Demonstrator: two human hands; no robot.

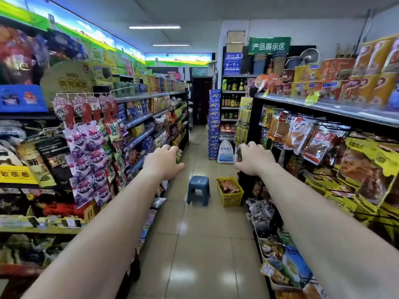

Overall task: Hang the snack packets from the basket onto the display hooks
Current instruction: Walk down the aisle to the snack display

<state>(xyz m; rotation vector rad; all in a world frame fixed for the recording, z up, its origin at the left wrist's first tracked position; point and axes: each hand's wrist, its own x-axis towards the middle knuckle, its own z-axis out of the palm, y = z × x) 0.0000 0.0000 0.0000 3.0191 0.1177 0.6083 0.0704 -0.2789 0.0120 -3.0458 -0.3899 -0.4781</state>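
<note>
While both bare forearms stretch forward down the aisle, the left hand [165,161] and the right hand [251,158] hang knuckles-up with fingers curled downward. Something greenish shows at the left fingertips and something dark at the right, but whether either grip holds a packet or merely covers shelf stock behind it, I cannot tell.

Beyond the hands, on the glossy beige tiled floor [205,244], stands the yellow slotted plastic basket [231,199] against the foot of the right-hand shelving, with the red-brown foil snack packets [227,186] heaped inside. A small blue plastic stool [198,186] sits just beside it, to its left. The black wire display hooks [330,126] run along the right shelving, already crowded with hanging orange and red packets [319,145]. Farther back a white printed sack [225,152] leans against the shelf end.

The likely trouble is underfoot: the stool stands mid-aisle on the way to the basket, so a careless step could catch it. The hooks look full too — forcing another packet on could push a neighbour off.

Counted: two hands, one basket, one stool, one sack. The packets in the basket overlap too much to number.
</note>
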